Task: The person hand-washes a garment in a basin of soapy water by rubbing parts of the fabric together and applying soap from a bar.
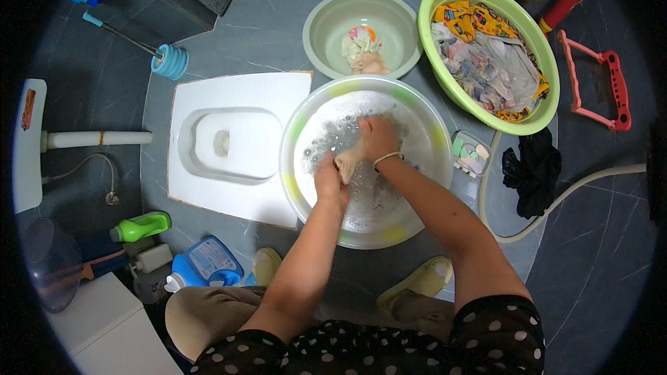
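Note:
In front of me a wide pale basin (362, 242) holds sudsy water, foam thickest along its left and upper sides. A beige piece of cloth (350, 160) is stretched between my two hands over the water. My left hand (329, 179) grips its lower end near the basin's middle. At the other end, my right hand (379, 138) is closed on the cloth, its fingers partly blurred at the water; a bracelet (388, 159) circles that wrist. Whatever lies under the suds is mostly hidden.
A grey-green basin (318, 36) with small wet garments and a lime-green tub (552, 83) of laundry stand behind. Left is a squat toilet (229, 203). A soap dish (471, 153), a hose (578, 185) and a black plastic bag (534, 174) lie right. A blue detergent bottle (208, 260) stands by my leg.

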`<state>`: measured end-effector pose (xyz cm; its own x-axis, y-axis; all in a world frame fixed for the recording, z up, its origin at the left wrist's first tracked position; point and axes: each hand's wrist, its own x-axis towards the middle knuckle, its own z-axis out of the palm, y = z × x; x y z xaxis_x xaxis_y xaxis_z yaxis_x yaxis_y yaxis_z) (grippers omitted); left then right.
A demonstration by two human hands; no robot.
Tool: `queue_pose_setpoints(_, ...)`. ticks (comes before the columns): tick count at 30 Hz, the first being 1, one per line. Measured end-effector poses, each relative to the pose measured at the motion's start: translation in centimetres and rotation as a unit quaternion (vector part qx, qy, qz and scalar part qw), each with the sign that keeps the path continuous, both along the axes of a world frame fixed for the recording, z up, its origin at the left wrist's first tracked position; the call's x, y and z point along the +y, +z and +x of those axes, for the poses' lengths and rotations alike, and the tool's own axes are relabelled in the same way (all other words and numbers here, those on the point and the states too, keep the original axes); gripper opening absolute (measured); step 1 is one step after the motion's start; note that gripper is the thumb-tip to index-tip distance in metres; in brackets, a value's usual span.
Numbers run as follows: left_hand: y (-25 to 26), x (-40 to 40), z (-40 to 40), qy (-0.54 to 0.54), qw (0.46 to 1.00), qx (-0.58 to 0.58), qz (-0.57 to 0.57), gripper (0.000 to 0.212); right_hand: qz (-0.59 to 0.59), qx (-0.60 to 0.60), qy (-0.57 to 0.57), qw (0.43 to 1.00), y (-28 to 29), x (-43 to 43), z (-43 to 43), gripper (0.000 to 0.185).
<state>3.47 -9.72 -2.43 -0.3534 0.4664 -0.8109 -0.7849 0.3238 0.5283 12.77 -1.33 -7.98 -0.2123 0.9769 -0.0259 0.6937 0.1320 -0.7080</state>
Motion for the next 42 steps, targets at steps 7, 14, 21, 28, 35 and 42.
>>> queue_pose_setpoints(7, -0.4, -0.1, -2.7, -0.105, 0.973, -0.195, 0.06, 0.036, -0.039, 0.086, 0.11, 0.989, 5.4, -7.3, -2.4, 0.023)
queue_pose_setpoints(14, -1.5, -2.0, -3.4, -0.118, 0.948, -0.202, 0.217, 0.033, 0.027, 0.155, 0.164, 0.974, 10.0, -8.8, -3.7, 0.019)
queue_pose_setpoints(21, 3.5, 0.8, -0.7, -0.087, 0.969, -0.156, 0.171, 0.038, 0.011, 0.125, 0.027, 0.992, 7.6, -2.8, -3.2, 0.017)
queue_pose_setpoints(28, 2.8, -1.5, -4.2, -0.117, 0.92, -0.29, 0.237, 0.08, 0.135, 0.12, 0.103, 0.978, 10.3, -7.5, -4.0, 0.026)
queue_pose_setpoints(35, 4.4, -2.5, -1.6, -0.1, 0.924, -0.339, 0.144, 0.089, -0.148, 0.028, 0.074, 0.986, 9.5, -7.2, -2.5, 0.031)
queue_pose_setpoints(42, 3.9, -1.8, -1.8, -0.107, 0.925, -0.327, 0.161, 0.081, -0.073, 0.066, 0.126, 0.987, 5.8, -6.3, -3.1, 0.033)
